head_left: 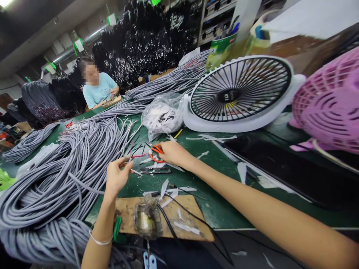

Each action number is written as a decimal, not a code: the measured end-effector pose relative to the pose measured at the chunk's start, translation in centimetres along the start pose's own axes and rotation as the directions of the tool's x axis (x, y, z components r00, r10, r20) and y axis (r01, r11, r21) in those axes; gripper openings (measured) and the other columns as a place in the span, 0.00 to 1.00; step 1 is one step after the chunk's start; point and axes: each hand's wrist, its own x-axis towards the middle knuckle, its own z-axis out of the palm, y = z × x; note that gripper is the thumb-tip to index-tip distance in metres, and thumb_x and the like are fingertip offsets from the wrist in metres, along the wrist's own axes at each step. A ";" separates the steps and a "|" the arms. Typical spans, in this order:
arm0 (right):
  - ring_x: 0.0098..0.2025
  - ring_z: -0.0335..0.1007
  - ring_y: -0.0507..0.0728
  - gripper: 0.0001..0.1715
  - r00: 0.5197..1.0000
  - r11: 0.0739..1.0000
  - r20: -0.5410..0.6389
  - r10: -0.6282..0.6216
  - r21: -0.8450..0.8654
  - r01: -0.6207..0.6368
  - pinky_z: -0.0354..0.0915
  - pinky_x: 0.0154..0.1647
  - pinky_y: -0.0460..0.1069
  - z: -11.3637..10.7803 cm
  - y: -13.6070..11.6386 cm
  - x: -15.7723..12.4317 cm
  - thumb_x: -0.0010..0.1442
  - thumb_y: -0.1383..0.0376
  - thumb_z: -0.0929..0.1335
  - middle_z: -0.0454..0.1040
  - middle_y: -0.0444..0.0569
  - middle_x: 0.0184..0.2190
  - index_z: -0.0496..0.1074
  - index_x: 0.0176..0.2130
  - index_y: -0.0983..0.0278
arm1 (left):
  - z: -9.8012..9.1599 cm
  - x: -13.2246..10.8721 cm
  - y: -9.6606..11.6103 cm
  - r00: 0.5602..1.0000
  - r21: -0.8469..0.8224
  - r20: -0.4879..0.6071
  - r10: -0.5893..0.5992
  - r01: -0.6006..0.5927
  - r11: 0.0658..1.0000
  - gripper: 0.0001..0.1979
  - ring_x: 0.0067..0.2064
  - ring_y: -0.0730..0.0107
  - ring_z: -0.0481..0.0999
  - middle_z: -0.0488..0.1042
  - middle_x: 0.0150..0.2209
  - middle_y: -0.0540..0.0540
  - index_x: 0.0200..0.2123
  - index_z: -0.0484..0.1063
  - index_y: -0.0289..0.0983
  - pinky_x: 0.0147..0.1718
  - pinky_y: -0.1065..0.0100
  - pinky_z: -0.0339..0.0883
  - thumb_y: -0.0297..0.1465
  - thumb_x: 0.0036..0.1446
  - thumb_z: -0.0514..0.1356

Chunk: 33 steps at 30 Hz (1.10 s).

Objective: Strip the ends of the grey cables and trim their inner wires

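My left hand (119,173) is closed in a pinch on the stripped end of a grey cable, from which a thin red wire (140,155) stretches toward my right hand. Closed around an orange-handled tool (156,149), my right hand (171,152) is at the wire's other end. The tool's jaws are too small to make out. Just below it, black thread snips (155,170) lie on the green table. Short black tubes (137,148) and white strips (165,188) are scattered around both hands.
Coiled grey cables (64,168) fill the left side. A clear bag (162,116) of white pieces, a white fan (238,93) and a pink fan (331,101) stand behind. A wooden board (193,213) lies at the front edge. A person (98,87) sits across the table.
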 end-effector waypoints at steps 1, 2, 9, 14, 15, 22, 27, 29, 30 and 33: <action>0.33 0.72 0.61 0.10 1.000 1.000 0.010 0.004 0.005 -0.004 0.59 0.28 0.48 0.0 -0.1 0.0 0.47 0.69 0.67 0.75 0.60 0.31 0.74 0.32 0.70 | 0.0 -0.1 0.0 1.000 -0.001 -0.021 0.017 -0.018 1.000 0.11 0.19 0.76 0.69 0.74 0.22 0.49 0.31 0.76 0.30 0.19 0.75 0.64 0.29 0.40 0.64; 0.31 0.72 0.61 0.09 1.000 1.000 0.013 0.007 0.011 -0.007 0.59 0.26 0.48 -0.1 -0.3 -0.2 0.44 0.70 0.67 0.75 0.60 0.29 0.74 0.30 0.70 | 0.0 -0.1 0.1 0.999 -0.008 -0.042 0.031 -0.031 0.999 0.12 0.18 0.76 0.68 0.73 0.20 0.50 0.32 0.76 0.30 0.17 0.75 0.63 0.30 0.41 0.64; 0.34 0.71 0.55 0.14 0.980 0.975 -0.177 -0.095 0.181 0.127 0.64 0.34 0.47 -1.6 -0.5 -1.4 0.51 0.67 0.63 0.76 0.52 0.34 0.71 0.38 0.67 | 0.1 -0.9 0.8 0.977 -0.005 -0.179 0.117 -0.120 0.993 0.11 0.16 0.78 0.65 0.69 0.15 0.51 0.29 0.77 0.30 0.17 0.76 0.59 0.32 0.43 0.64; 0.26 0.66 0.52 0.12 0.892 0.799 -0.396 -0.219 0.452 0.397 0.63 0.29 0.46 -1.5 -1.1 -1.8 0.49 0.59 0.65 0.72 0.46 0.25 0.69 0.28 0.66 | -0.2 -1.1 0.5 0.959 0.004 -0.181 0.220 -0.223 0.975 0.09 0.21 0.75 0.68 0.72 0.20 0.49 0.28 0.77 0.33 0.20 0.75 0.59 0.33 0.46 0.62; 0.24 0.64 0.51 0.13 0.886 0.787 -0.404 -0.228 0.460 0.412 0.62 0.27 0.46 -1.5 -1.3 -1.9 0.48 0.56 0.66 0.71 0.45 0.23 0.68 0.25 0.65 | -0.2 -1.2 0.5 0.957 0.001 -0.175 0.233 -0.237 0.972 0.09 0.21 0.75 0.68 0.72 0.21 0.48 0.29 0.77 0.33 0.20 0.75 0.59 0.33 0.47 0.62; 0.21 0.56 0.48 0.13 0.888 0.741 -0.359 -0.288 0.503 0.444 0.56 0.23 0.43 -1.9 -2.1 -2.6 0.45 0.58 0.67 0.64 0.41 0.18 0.63 0.20 0.64 | 0.0 -1.7 0.9 0.940 0.102 -0.073 0.333 -0.325 0.940 0.07 0.22 0.74 0.65 0.72 0.22 0.47 0.27 0.78 0.35 0.20 0.74 0.56 0.31 0.49 0.60; 0.21 0.52 0.48 0.11 0.851 0.746 -0.350 -0.391 0.421 0.516 0.52 0.22 0.43 -1.6 -1.8 -2.5 0.47 0.61 0.65 0.59 0.40 0.17 0.60 0.19 0.63 | 0.2 -1.9 1.1 0.925 0.181 -0.002 0.380 -0.373 0.910 0.08 0.23 0.73 0.65 0.70 0.21 0.48 0.27 0.77 0.36 0.22 0.72 0.57 0.32 0.50 0.59; 0.20 0.52 0.48 0.12 0.829 0.756 -0.353 -0.433 0.359 0.547 0.52 0.22 0.43 -1.5 -1.6 -2.5 0.49 0.62 0.64 0.59 0.40 0.18 0.59 0.20 0.63 | 0.3 -2.0 1.0 0.927 0.178 0.038 0.374 -0.375 0.910 0.08 0.22 0.72 0.64 0.69 0.20 0.48 0.27 0.77 0.36 0.23 0.71 0.57 0.32 0.51 0.59; 0.20 0.52 0.48 0.11 0.817 0.760 -0.355 -0.455 0.324 0.564 0.52 0.22 0.43 -1.4 -1.5 -2.6 0.50 0.63 0.64 0.59 0.40 0.18 0.58 0.20 0.63 | 0.3 -2.0 0.9 0.929 0.163 0.060 0.364 -0.369 0.915 0.09 0.22 0.73 0.64 0.68 0.20 0.48 0.27 0.77 0.36 0.23 0.71 0.57 0.33 0.51 0.59; 0.21 0.53 0.48 0.10 0.772 0.759 -0.364 -0.520 0.217 0.614 0.53 0.22 0.43 -1.3 -1.4 -3.0 0.51 0.65 0.64 0.60 0.41 0.20 0.57 0.22 0.62 | 0.3 -2.0 0.6 0.940 0.063 0.123 0.317 -0.326 0.943 0.12 0.21 0.75 0.61 0.66 0.20 0.49 0.27 0.76 0.35 0.21 0.72 0.55 0.37 0.52 0.58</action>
